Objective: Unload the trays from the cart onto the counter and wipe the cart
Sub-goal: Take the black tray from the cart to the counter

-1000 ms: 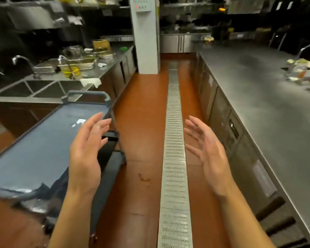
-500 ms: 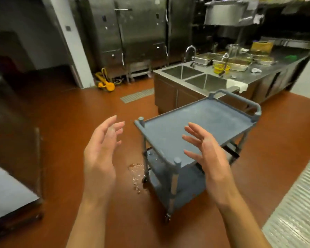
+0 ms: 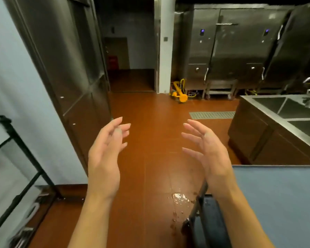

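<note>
The grey-blue cart fills the lower right corner; its flat top shelf is bare and a lower shelf shows beneath. My left hand and my right hand are raised in front of me, palms facing each other, fingers loosely spread, holding nothing. The right hand hovers over the cart's near left corner without touching it. No trays are in view.
A steel counter with two sink basins stands at the right. Tall steel cabinets line the back wall, a yellow hose tool lies on the floor, and a wet spill glistens beside the cart. A black rack is at left.
The view has swung further left: the cart has slid from centre to the lower right, the sinks to the right edge. Both hands stay raised and empty.
</note>
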